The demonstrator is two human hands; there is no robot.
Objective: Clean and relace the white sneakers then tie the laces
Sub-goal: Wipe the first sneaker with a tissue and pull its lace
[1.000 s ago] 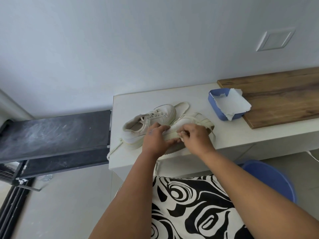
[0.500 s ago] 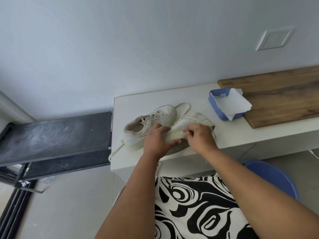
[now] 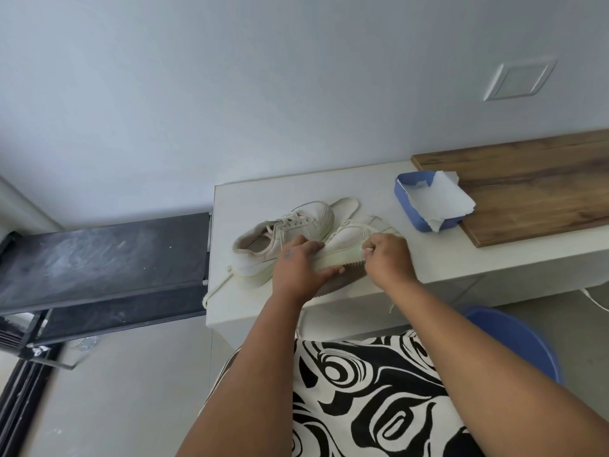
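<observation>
At 12 o'clock on the surface [image 3: 428,258], my left hand [image 3: 296,265] grips the tilted sneaker [image 3: 349,239]; my right hand [image 3: 385,258] scrubs its sole, grip unclear; lacing remains.

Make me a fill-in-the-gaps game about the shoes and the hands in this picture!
1. The left hand holds a tipped white ____ at the counter's front edge.
2. The right hand is scrubbing that shoe's ____ with a small brush.
3. The second sneaker stands upright with its laces ____.
4. The blue tray has white ____ in it.

Missing words: sneaker; sole; threaded; paper
</observation>
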